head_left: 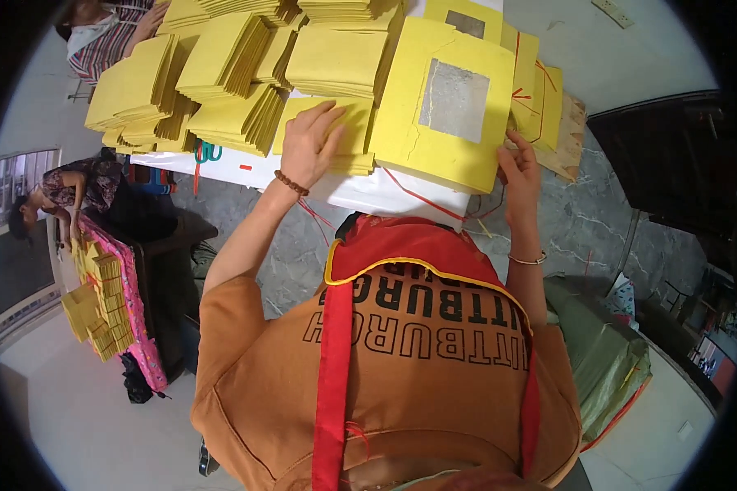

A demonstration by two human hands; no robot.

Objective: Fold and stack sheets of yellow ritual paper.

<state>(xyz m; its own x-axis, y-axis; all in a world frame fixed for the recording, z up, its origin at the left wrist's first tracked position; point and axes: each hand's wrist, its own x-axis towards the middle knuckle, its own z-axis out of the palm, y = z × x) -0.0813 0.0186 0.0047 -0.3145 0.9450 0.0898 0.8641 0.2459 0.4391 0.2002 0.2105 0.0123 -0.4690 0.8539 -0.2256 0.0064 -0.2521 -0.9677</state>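
Observation:
My left hand (pixel 309 143), with a beaded bracelet at its wrist, lies over a folded yellow paper stack (pixel 348 139), its fingers slightly bent and apart. To the right of it is a larger stack of yellow paper (pixel 393 123), its top sheet bearing a silver square (pixel 455 100) and a crinkled line beside the square. At that stack's right edge, the thumb and fingers of my right hand (pixel 521 168) close on the paper's border. A red string (pixel 422 196) runs below the near edge of this stack.
Several folded yellow paper bundles (pixel 336 61) fill the white-covered table (pixel 360 194). Tied yellow bundles (pixel 540 98) sit on a wooden board (pixel 575 135). Teal-handled scissors (pixel 208 152) lie at the near edge. Two other people (pixel 110 37) are at the left, one beside a pink-covered table (pixel 143 348).

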